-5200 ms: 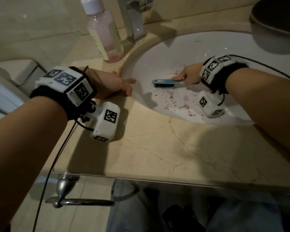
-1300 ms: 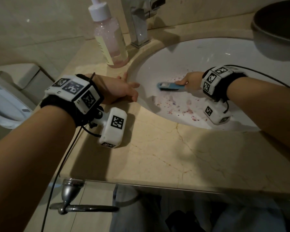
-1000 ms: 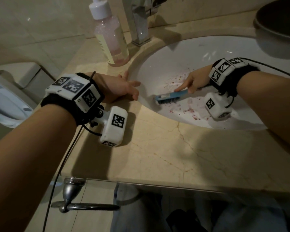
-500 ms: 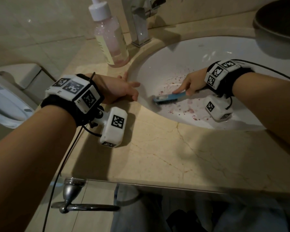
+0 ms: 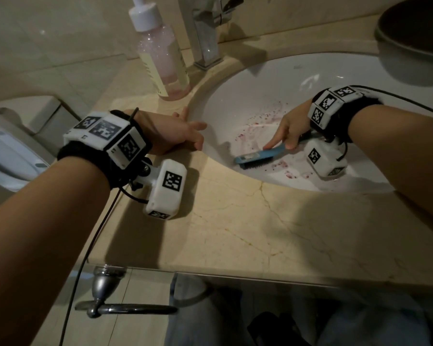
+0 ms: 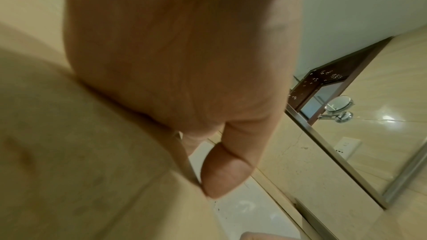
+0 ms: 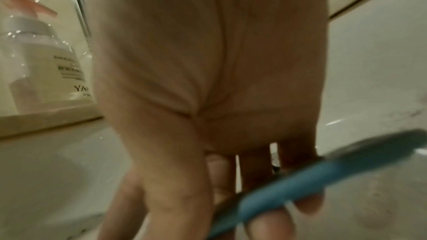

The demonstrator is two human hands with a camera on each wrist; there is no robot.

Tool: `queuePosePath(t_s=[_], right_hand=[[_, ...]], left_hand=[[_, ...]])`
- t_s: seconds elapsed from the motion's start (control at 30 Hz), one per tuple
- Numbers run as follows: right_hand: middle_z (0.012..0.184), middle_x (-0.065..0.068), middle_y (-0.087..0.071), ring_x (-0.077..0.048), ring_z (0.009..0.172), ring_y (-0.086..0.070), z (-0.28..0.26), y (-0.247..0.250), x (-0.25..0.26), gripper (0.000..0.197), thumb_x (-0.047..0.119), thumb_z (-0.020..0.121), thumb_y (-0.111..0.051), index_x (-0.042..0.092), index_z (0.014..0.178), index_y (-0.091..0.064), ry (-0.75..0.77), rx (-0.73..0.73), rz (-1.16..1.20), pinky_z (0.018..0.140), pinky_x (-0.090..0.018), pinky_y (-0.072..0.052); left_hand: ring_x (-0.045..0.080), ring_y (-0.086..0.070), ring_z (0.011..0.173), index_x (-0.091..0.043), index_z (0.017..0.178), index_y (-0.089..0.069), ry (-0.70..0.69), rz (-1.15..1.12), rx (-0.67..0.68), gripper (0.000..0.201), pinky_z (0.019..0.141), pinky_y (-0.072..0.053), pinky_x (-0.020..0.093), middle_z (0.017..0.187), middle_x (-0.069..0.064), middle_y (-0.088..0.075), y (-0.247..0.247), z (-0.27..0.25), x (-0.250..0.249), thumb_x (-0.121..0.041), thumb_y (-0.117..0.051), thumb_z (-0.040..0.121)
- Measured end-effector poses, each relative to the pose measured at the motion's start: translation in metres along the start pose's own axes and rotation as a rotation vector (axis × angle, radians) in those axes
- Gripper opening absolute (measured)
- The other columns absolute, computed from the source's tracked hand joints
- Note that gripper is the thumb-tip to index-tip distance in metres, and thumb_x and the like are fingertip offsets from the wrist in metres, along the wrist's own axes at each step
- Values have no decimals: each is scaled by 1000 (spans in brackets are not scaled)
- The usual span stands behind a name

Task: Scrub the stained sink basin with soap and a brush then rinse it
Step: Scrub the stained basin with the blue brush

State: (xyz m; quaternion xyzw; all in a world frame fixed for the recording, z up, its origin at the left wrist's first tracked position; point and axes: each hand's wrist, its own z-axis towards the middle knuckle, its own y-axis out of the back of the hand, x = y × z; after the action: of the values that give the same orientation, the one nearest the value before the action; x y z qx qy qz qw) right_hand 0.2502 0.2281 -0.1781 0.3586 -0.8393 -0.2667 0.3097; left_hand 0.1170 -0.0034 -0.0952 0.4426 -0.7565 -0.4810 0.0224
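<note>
The white sink basin (image 5: 273, 81) carries purple-red specks and smears on its near left slope. My right hand (image 5: 289, 131) grips the handle of a blue brush (image 5: 260, 157), index finger stretched along its back, dark bristles pressed on the basin near the front rim. In the right wrist view the blue brush handle (image 7: 289, 185) crosses under my curled fingers. My left hand (image 5: 175, 134) rests flat on the marble counter, fingers lying over the basin's left rim. The left wrist view shows my left hand (image 6: 184, 79) pressing on the counter edge. A pump soap bottle (image 5: 163, 56) stands behind it.
A chrome faucet (image 5: 205, 28) rises at the back of the sink. A dark round bowl (image 5: 415, 38) sits at the far right. The beige marble counter (image 5: 235, 233) runs to a front edge, with a towel bar (image 5: 125, 308) below. A toilet (image 5: 8, 151) stands at the left.
My right hand has swept the brush from higher on the stained slope down toward the near rim, going back and forth. The left hand has stayed on the rim.
</note>
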Motion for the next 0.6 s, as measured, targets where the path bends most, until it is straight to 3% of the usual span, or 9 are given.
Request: queuePosePath(t_s=[0.07, 0.17, 0.23, 0.27, 0.33, 0.4, 0.43, 0.5, 0.6], right_hand=[[59, 6, -63, -7, 55, -53, 1, 0, -1, 51, 0, 89, -56, 35, 125, -56, -5, 10, 29, 58, -14, -42], [81, -6, -63, -21, 71, -52, 11, -2, -4, 47, 5, 91, -54, 35, 127, -58, -63, -276, -65, 66, -28, -42], [88, -6, -64, -25, 74, -55, 13, -3, -4, 45, 7, 93, -51, 33, 130, -56, -65, -409, -113, 69, -31, -45], [81, -5, -63, -23, 68, -53, 11, -4, -4, 46, 6, 92, -51, 33, 129, -56, -67, -393, -88, 65, -29, -44], [62, 0, -57, -14, 57, -47, 7, -2, -6, 50, 1, 90, -54, 34, 127, -57, -66, -213, 3, 57, -22, -39], [52, 8, -58, -7, 52, -49, 4, 0, -8, 52, -3, 89, -54, 29, 129, -56, -43, 10, 44, 56, -18, -39], [50, 8, -56, -7, 52, -49, 4, 0, -9, 52, -4, 89, -54, 28, 130, -56, -33, 47, 44, 57, -19, -38], [57, 2, -54, -13, 60, -45, 6, -1, -10, 51, -2, 88, -54, 32, 125, -59, -36, -43, 40, 62, -23, -35], [77, -5, -59, -16, 66, -47, 11, -2, -12, 49, 4, 89, -54, 38, 125, -58, -54, -314, -38, 67, -26, -39]], left_hand=[[18, 21, 144, -31, 147, -27, -1, -1, -2, 67, 117, 2, 39, 156, -1, 24, 0, 0, 0, -9, -48, 88], [18, 20, 145, -31, 147, -26, 0, 5, -2, 67, 117, 2, 38, 156, -2, 23, 1, -1, 0, -10, -49, 88], [17, 21, 144, -31, 147, -26, 0, -11, 3, 67, 117, 1, 37, 156, -2, 24, 0, -2, -1, -9, -48, 88], [17, 21, 144, -31, 147, -26, 0, -18, 4, 67, 117, 0, 37, 156, -2, 24, 0, -2, -1, -9, -48, 88], [17, 22, 144, -30, 148, -25, 3, -17, 6, 67, 117, 1, 37, 156, -2, 24, -1, -3, -1, -8, -48, 88], [18, 22, 144, -31, 148, -25, 4, -9, 8, 68, 117, 3, 39, 156, -2, 24, 0, -3, -2, -9, -48, 88], [18, 22, 144, -31, 148, -25, 4, -8, 7, 68, 117, 3, 39, 156, -2, 24, 0, -4, -2, -9, -48, 88], [18, 22, 144, -31, 148, -25, 7, 1, 4, 67, 117, 3, 39, 156, -2, 24, 0, -4, -2, -10, -48, 88], [18, 22, 144, -31, 147, -25, 5, 4, -2, 67, 117, 3, 39, 156, -2, 23, -1, -5, -2, -10, -49, 88]])
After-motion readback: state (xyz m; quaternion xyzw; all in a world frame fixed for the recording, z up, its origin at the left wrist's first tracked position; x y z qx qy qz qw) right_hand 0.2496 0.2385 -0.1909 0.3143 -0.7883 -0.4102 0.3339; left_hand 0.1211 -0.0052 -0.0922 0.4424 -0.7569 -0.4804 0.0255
